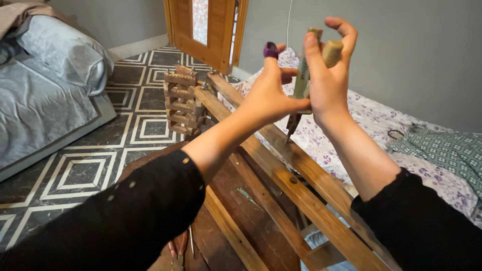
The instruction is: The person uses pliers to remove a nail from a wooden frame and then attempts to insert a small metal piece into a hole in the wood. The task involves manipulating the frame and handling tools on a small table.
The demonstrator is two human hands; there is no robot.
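Right hand [329, 83] with fingers closed around a pointed wooden-handled tool [306, 75], held above the wooden frame's [296, 170] long rail (near its far, pegged end), while the left hand [268, 95], fingers loosely curled, touches the tool's side.

I see both hands raised above the wooden frame [281, 165], which runs from near me toward the door [211, 30] at the back. My left hand [268, 95] sits just left of my right hand [326, 80], which grips a tool [301, 80]. A sofa [45, 85] lies left, a mattress [401, 135] right of the frame.
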